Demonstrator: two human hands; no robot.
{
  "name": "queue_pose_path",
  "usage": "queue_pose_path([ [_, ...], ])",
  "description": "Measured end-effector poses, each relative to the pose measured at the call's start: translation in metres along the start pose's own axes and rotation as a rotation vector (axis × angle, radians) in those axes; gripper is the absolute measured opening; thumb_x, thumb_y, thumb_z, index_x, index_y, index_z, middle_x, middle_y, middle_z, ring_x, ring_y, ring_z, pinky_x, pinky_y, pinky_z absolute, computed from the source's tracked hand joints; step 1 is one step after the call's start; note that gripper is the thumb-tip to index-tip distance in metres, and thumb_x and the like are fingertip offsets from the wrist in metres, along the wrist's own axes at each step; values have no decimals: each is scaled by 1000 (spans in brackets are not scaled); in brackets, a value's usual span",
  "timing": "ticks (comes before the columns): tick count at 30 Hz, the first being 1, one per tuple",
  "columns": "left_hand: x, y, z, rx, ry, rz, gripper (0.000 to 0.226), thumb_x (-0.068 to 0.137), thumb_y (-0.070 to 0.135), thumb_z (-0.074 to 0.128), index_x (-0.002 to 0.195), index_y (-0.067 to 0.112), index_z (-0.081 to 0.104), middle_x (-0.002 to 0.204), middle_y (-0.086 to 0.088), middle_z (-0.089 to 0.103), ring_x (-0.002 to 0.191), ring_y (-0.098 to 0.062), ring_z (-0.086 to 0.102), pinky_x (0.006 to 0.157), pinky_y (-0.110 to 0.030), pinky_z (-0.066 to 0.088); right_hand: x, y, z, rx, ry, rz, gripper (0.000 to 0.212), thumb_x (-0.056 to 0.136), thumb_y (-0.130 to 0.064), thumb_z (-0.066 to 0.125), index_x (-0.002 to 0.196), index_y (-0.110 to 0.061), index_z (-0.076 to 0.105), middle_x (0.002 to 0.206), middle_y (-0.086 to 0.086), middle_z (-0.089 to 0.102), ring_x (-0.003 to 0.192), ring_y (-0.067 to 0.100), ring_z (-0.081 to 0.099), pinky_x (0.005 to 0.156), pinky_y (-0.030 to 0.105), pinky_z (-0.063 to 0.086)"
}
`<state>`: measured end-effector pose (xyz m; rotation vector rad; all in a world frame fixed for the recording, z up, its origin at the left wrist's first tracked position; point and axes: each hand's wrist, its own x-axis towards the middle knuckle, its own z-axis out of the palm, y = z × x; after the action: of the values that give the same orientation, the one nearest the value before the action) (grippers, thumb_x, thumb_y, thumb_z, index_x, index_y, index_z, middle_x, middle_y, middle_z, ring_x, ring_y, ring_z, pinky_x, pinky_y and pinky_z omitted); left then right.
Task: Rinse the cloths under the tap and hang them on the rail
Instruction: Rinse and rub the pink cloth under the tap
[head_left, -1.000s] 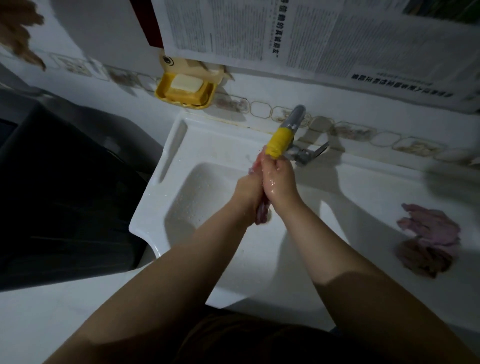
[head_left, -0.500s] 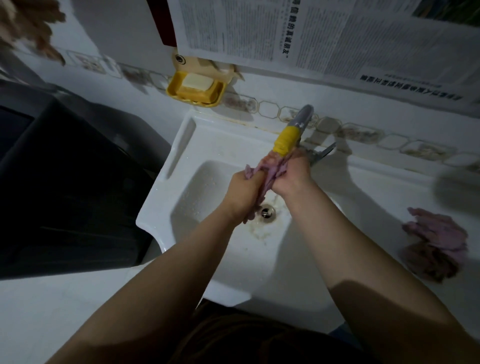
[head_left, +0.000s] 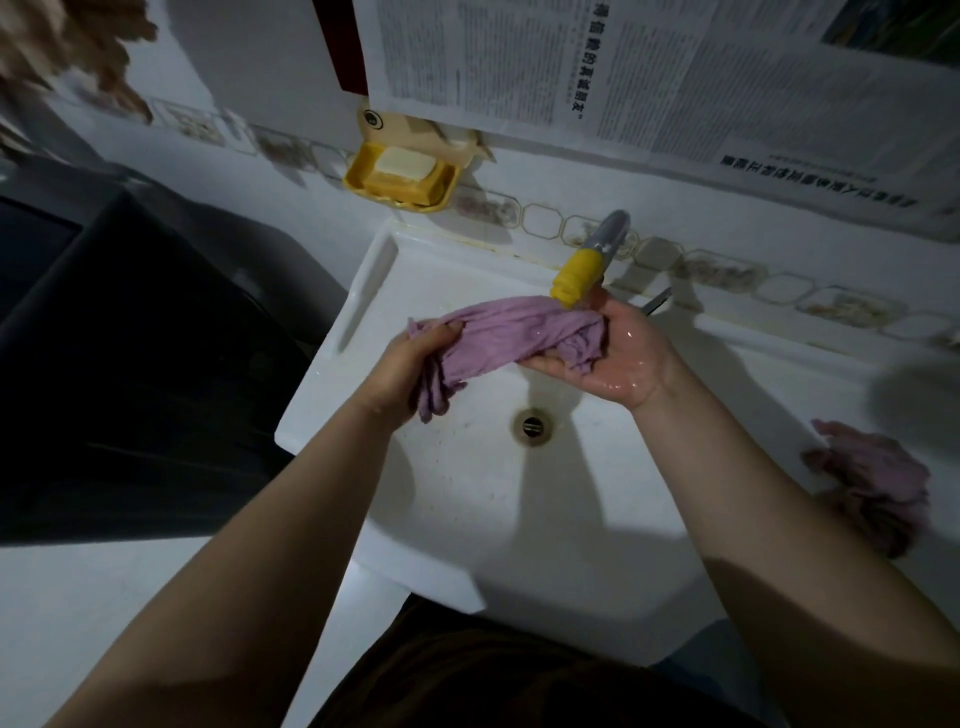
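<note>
Head view: sink (head_left: 571, 519) below, and the purple cloth (head_left: 519, 338) is now stretched out under the tap (head_left: 576, 278) instead of bunched. Left hand (head_left: 410, 364) clenches one end, right hand (head_left: 618, 353) lies flat, palm up, cradling the other. Rinsing's basically underway.

A home washroom or laundry corner is showing here. A white ceramic sink (head_left: 363, 291) is sitting against a tiled wall, with a yellow-tipped tap (head_left: 589, 265) reaching over its back edge. Behind the sink to the left, a yellow soap dish (head_left: 402, 176) is holding a bar of soap, and newspaper sheets (head_left: 649, 73) are covering the wall above the sink.
</note>
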<state>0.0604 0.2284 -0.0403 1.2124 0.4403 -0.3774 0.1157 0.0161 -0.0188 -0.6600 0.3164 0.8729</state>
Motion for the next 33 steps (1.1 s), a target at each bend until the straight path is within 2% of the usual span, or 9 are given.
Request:
queue_pose_path([
  [5,11,-12,-8,427,163,-38,100,69,46,74,148,7,26,128,-14,50,110,-27,56,90,-39,50,-7,3,14,-101,-68,-34,34,68,-12,68,97,5,73,109,25,67,99,37,67,82,52,55],
  [8,13,-16,-2,852,424,106,106,74,44,77,153,20,12,158,-11,16,143,-31,21,117,-48,23,0,5,6,-29,-20,-23,88,45,-4,86,124,11,51,123,29,59,107,40,63,85,55,53],
  [12,14,-20,21,904,-84,237,70,69,21,72,132,0,47,122,-16,57,111,-24,57,94,-33,49,-2,13,9,7,49,-33,78,43,-2,82,115,7,55,113,27,62,97,35,67,85,50,53],
  [15,10,-20,38,572,22,113,36,74,12,63,108,-1,61,92,-11,67,79,-15,63,69,-26,52,-12,11,10,-64,147,-38,29,69,-8,60,92,7,66,93,24,68,79,32,70,73,47,56],
  [20,5,-1,42,657,27,166,14,83,7,67,94,9,60,79,-4,65,70,-18,61,61,-22,50,-20,-11,-28,-387,564,-185,26,90,-4,38,91,4,63,42,14,49,49,26,63,57,39,58],
  [22,-1,7,49,813,-39,250,18,82,8,68,98,11,60,82,0,63,70,-11,57,64,-19,46,-15,-18,-32,-492,599,-227,49,93,-6,46,140,-12,34,54,13,63,50,21,67,66,45,58],
  [25,-7,19,54,823,-62,301,23,83,1,63,104,9,61,83,1,61,68,-3,53,62,-8,41,-7,-29,-35,-651,559,-197,91,92,-21,60,149,-36,-9,114,12,69,63,19,70,59,39,57],
  [31,-21,40,56,872,-68,362,27,83,2,61,108,13,65,96,0,67,80,-5,60,70,-13,47,-36,-3,-54,-1308,505,-199,25,96,-36,52,115,-20,54,82,6,65,52,8,59,44,17,44],
  [33,-29,47,60,884,-83,391,29,82,3,63,109,13,63,93,0,66,77,-5,59,69,-12,47,-43,20,-69,-1391,429,-244,31,84,-58,58,100,-31,56,87,-3,65,69,2,60,67,27,50],
])
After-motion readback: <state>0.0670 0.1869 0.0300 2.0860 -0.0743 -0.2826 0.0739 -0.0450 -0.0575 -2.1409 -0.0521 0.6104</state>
